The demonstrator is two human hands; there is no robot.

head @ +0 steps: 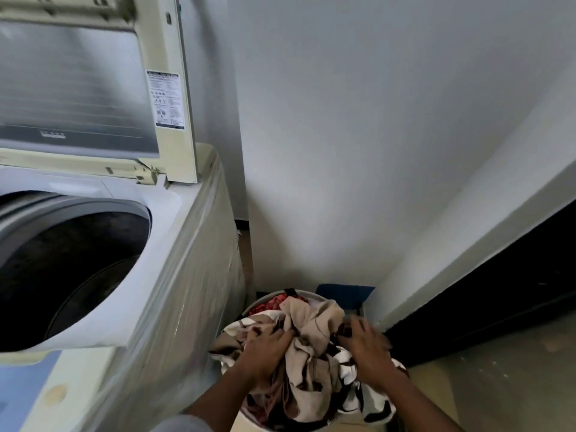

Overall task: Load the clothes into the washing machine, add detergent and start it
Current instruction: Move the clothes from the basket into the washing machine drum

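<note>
Clothes point(311, 344) are all piled in the basket point(268, 299) on the floor point(498, 385), a heap of beige and brown-and-white patterned stuff with something red poking out at the back. As far as the task goes, I'd say this is right at the start. The washer point(174, 275) stands just left of the basket with its lid point(78, 88) already up. The drum point(78, 269) looks dark, with nothing in the part I can see, so none of the load seems to be in there yet. No detergent anywhere in view, and the controls aren't showing, so adding soap and hitting start are both left to do. Both hands are down on top of the pile. The left hand point(268, 347) is on the washer side with its fingers curled and dug into a fold of the beige cloth, so it looks like a proper grip. The right hand point(364, 347) lies on the far side of the heap with its fingers bent over the fabric, but it's blurry and I honestly can't tell if it's got hold of anything or is just resting there. The bulk of the pile bunches up between the two hands, so my guess is they're about to scoop up an armful. Something blue point(346, 294) sits behind the basket against the wall point(374, 151).
</note>
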